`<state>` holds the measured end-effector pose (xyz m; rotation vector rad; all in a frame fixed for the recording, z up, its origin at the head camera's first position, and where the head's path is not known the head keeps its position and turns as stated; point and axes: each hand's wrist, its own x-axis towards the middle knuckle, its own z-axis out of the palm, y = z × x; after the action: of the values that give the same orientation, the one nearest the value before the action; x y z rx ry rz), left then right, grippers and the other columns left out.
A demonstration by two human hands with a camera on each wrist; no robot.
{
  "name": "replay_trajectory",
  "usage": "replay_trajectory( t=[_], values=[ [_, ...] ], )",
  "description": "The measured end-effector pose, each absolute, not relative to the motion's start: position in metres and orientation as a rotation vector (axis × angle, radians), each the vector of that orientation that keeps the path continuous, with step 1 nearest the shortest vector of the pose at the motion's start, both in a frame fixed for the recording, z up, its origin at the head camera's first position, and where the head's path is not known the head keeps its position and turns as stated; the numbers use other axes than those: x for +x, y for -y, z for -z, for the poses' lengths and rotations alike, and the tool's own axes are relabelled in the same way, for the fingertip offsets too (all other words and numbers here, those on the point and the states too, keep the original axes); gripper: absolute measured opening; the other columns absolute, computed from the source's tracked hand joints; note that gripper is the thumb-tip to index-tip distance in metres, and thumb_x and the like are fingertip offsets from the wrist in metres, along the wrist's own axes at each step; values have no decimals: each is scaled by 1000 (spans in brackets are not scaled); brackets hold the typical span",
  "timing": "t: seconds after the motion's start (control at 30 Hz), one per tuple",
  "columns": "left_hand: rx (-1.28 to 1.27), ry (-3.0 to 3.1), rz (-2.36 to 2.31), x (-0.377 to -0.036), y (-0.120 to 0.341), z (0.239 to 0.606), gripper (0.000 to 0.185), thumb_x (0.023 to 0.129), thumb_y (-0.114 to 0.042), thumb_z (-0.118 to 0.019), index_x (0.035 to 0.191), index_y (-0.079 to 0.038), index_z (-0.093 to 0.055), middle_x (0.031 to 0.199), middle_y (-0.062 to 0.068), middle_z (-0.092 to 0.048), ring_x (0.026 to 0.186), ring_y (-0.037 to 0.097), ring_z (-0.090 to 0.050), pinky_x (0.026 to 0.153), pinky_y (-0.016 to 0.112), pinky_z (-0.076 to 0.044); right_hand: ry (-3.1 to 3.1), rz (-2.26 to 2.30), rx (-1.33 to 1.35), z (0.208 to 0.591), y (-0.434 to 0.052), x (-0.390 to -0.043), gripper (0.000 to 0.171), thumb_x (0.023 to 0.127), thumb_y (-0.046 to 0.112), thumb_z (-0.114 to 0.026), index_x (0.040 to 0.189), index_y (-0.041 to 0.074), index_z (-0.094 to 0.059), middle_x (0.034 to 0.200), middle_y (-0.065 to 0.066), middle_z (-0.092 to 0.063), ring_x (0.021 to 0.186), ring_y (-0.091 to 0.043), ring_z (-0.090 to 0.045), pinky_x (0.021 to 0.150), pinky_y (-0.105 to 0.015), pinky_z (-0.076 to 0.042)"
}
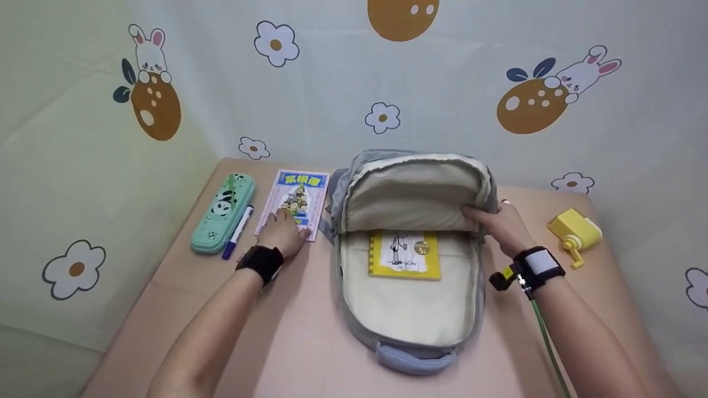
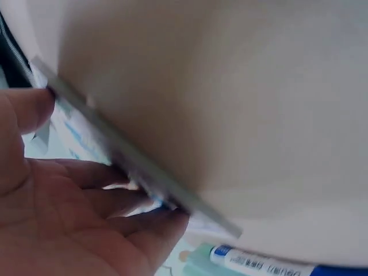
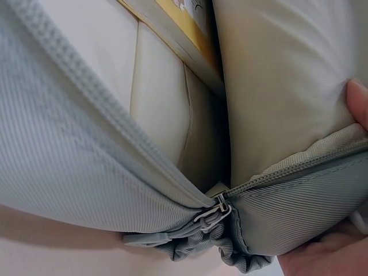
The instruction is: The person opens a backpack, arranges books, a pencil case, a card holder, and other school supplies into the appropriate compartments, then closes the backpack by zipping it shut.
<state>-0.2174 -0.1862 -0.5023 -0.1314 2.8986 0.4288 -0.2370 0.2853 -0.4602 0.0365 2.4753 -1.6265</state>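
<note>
A grey backpack (image 1: 412, 320) lies unzipped with its front flap (image 1: 409, 204) folded up, showing a cream lining. My right hand (image 1: 504, 226) pinches the right edge of that flap, thumb on the lining and fingers behind the grey fabric. Inside, a yellow book (image 1: 405, 265) is partly covered by the flap. Left of the bag is a pink-and-blue booklet (image 1: 301, 190) with cartoon children on its cover. The fingers of my left hand (image 1: 281, 235) are spread over its lower part. In the left wrist view the fingertips (image 2: 172, 217) touch the cover and the thumb is close to one corner.
A mint-green panda pencil case (image 1: 224, 213) and a white marker with a purple cap (image 1: 239, 232) lie left of the booklet. Over on the right stands a yellow hand-crank pencil sharpener (image 1: 575, 231). A patterned cloth (image 1: 332, 99) hangs behind the table. Beside the bag's side seam is a zipper pull (image 3: 215, 215).
</note>
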Motion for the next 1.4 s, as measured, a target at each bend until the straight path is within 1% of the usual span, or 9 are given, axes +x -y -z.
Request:
replay_trajectory(
  t=[0.17, 0.4, 0.47, 0.7, 0.83, 1.0, 1.1, 1.27, 1.4],
  values=[
    [-232, -2926, -464, -222, 191, 489, 62, 94, -42, -68, 117, 15, -62, 121, 35, -58, 114, 48, -56, 96, 56, -47, -2437, 1655, 24, 444, -276, -227, 52, 93, 34, -76, 122, -6, -61, 108, -11, -66, 98, -24, -62, 84, -40, -55],
    [-255, -2848, -459, -232, 194, 472, 58, 89, -44, -73, 106, 11, -67, 106, 26, -67, 101, 40, -61, 95, 51, -47, -2426, 1658, 18, 437, -272, -223, 49, 92, 34, -77, 117, -6, -63, 104, -9, -67, 96, -24, -63, 82, -39, -55],
    [-309, -2817, -492, -233, 194, 469, 63, 87, -46, -75, 110, 12, -66, 108, 26, -66, 103, 41, -60, 98, 51, -46, -2422, 1650, 16, 439, -272, -225, 50, 92, 35, -77, 117, -6, -63, 103, -9, -67, 96, -24, -62, 83, -40, -55],
    [-448, -2787, -403, -246, 196, 468, 102, 80, -59, -78, 132, 23, -46, 130, 37, -51, 121, 46, -47, 107, 52, -37, -2428, 1655, 4, 434, -270, -223, 48, 92, 33, -78, 115, -7, -66, 102, -8, -68, 98, -25, -62, 87, -42, -53],
    [-478, -2754, -372, -252, 200, 472, 107, 80, -59, -78, 134, 26, -42, 135, 40, -46, 125, 47, -43, 110, 52, -32, -2426, 1651, -7, 437, -271, -225, 49, 92, 33, -77, 117, -8, -66, 105, -9, -68, 100, -24, -61, 89, -41, -52],
    [-449, -2804, -394, -255, 206, 467, 82, 82, -39, -80, 127, 23, -52, 132, 37, -50, 124, 48, -42, 109, 55, -30, -2442, 1645, 3, 456, -280, -235, 56, 91, 40, -77, 121, -6, -65, 111, -10, -68, 103, -23, -60, 90, -39, -51],
    [-398, -2842, -371, -254, 210, 462, 63, 85, -27, -77, 122, 20, -58, 128, 36, -54, 123, 48, -44, 107, 55, -32, -2456, 1641, 3, 463, -283, -239, 60, 90, 44, -78, 123, -5, -65, 113, -11, -67, 103, -22, -60, 89, -36, -50],
    [-322, -2862, -474, -253, 217, 456, 40, 90, -12, -62, 117, 17, -63, 125, 35, -58, 121, 48, -49, 107, 56, -36, -2479, 1639, -9, 466, -284, -240, 62, 89, 44, -78, 124, -5, -64, 114, -13, -66, 101, -22, -60, 85, -34, -52],
    [-263, -2854, -710, -253, 224, 455, 35, 89, -2, -50, 115, 20, -61, 118, 34, -61, 106, 43, -56, 99, 52, -46, -2503, 1620, -5, 466, -284, -240, 62, 89, 45, -78, 124, -5, -64, 113, -14, -65, 100, -24, -59, 83, -34, -51]
  ],
)
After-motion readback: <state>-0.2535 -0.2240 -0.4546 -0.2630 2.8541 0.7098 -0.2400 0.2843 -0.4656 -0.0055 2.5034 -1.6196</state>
